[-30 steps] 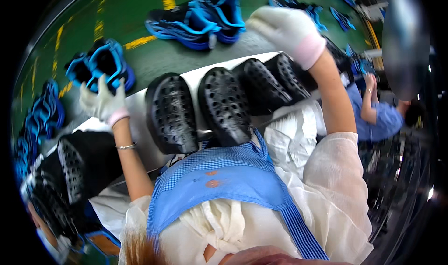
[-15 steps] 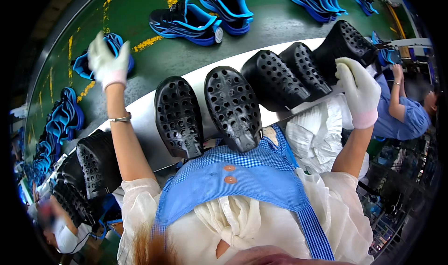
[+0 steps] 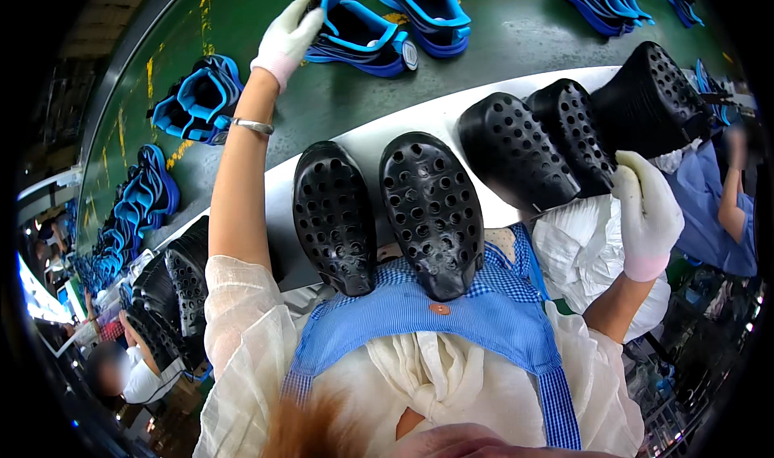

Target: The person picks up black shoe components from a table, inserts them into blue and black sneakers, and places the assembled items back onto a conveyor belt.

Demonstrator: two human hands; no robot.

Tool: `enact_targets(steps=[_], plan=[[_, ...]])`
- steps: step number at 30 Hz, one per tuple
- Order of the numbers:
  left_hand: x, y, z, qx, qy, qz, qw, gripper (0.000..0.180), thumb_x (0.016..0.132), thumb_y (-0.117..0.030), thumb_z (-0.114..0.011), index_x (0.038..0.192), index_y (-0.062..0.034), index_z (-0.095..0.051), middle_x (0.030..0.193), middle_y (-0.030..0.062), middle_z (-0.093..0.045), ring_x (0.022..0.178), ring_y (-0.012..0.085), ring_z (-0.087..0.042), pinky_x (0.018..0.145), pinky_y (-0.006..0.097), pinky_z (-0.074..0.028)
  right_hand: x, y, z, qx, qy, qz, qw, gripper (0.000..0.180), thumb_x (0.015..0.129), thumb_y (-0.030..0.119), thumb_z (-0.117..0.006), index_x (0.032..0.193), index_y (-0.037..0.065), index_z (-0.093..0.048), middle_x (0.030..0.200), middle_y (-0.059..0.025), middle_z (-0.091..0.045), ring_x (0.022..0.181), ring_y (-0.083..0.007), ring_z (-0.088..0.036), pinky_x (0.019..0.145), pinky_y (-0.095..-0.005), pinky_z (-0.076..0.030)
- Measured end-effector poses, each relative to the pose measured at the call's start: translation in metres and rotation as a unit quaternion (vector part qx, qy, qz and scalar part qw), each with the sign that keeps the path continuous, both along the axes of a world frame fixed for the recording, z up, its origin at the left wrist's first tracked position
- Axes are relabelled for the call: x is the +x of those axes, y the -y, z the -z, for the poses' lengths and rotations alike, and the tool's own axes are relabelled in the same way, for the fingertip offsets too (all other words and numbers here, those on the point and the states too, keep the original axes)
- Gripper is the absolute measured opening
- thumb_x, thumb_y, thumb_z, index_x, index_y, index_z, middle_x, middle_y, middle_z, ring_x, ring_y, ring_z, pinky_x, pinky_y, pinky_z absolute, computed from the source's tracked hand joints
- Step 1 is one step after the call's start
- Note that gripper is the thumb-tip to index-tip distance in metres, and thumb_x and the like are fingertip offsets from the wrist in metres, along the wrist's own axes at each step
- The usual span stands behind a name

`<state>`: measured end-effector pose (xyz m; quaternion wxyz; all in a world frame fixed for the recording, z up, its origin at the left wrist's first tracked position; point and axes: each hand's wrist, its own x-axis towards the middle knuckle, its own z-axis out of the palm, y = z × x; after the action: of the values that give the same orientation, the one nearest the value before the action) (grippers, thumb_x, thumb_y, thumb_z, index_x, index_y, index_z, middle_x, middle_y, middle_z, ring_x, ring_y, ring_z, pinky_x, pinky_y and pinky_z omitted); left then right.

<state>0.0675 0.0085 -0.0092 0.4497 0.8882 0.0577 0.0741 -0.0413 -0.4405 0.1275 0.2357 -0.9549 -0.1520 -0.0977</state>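
In a white glove, my left hand (image 3: 289,40) reaches over the green surface with fingers spread. Its fingertips are at the toe end of a black and blue sneaker (image 3: 355,43); whether they touch it, I cannot tell. A matching sneaker (image 3: 427,14) stands just right of that one. My gloved right hand (image 3: 647,216) is held up at the right with its fingers curled in; anything inside them is hidden. It is nearest to the black shoe-shaped forms with holes in their soles (image 3: 568,131). Two similar forms, one on the left (image 3: 334,216) and one on the right (image 3: 431,212), point toward me.
A white ledge (image 3: 379,139) runs along the green work surface (image 3: 266,79). Another sneaker pair (image 3: 197,99) and a row of sneakers (image 3: 145,204) stand left. More black forms (image 3: 189,285) lie lower left. White crumpled material (image 3: 576,244) hangs below the ledge. Co-workers sit at both sides.
My left hand has left the sneaker pair at the left and moved right to the middle sneaker. My right hand stays curled, slightly lower in view. The whole view has shifted.
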Motion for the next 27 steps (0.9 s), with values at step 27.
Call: enact_targets(steps=[27], plan=[[-0.044, -0.027, -0.006, 0.182, 0.034, -0.094, 0.978, 0.049, 0.088, -0.022, -0.050, 0.133, -0.0034, -0.050, 0.123, 0.0200, -0.059, 0.106, 0.0239, -0.061, 0.090, 0.029, -0.047, -0.019, -0.127, -0.023, 0.026, -0.011, -0.427, 0.904, 0.044, 0.065, 0.025, -0.079, 0.102, 0.005, -0.067, 0.086, -0.0088, -0.067, 0.078, -0.0247, -0.065, 0.067, -0.0333, -0.051]])
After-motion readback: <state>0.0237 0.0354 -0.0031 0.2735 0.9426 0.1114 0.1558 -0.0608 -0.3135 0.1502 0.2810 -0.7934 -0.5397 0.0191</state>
